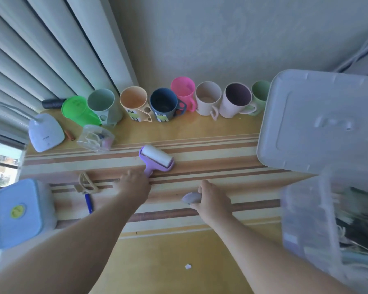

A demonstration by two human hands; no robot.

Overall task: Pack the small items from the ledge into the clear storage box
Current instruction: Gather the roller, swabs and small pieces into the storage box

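Observation:
A purple lint roller with a white roll lies on the striped ledge. My left hand closes around its handle end. My right hand grips a small grey-lilac rounded object just above the ledge. The clear storage box stands at the right, blurred, with several dark and pale items inside. Its translucent lid leans upright behind it. A small clear case of bits, a blue-handled tool and a small orange stick also lie on the ledge.
A row of coloured mugs lines the back wall, a green one tipped over at the left. A white lamp base and a dark roll sit by the blinds. A blue-lidded container stands at the left edge. A white scrap lies near me.

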